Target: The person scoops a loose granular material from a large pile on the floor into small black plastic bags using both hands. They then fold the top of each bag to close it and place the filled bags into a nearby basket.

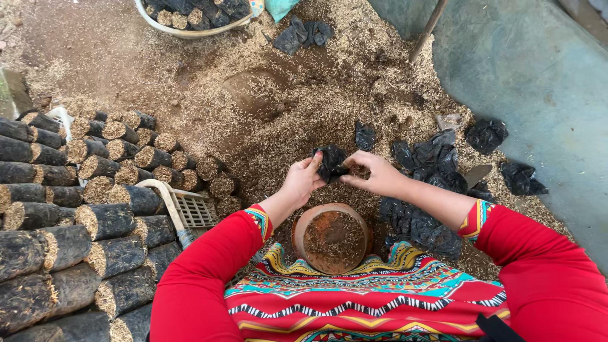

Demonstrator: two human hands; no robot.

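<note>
My left hand (302,182) and my right hand (375,174) both pinch a small crumpled black plastic bag (331,161), held just above a heap of husk and soil mix (297,107). The bag's mouth sits between my fingers. Below my hands stands a round brown bowl (331,237) with husk mix in it, close to my patterned lap. Red sleeves cover both forearms.
Several filled black bags lie stacked on their sides at the left (69,215). A white plastic crate (187,209) pokes out beside them. Loose empty black bags (424,190) lie at my right. A basin of filled bags (190,16) sits at the top. Grey concrete (538,76) lies at right.
</note>
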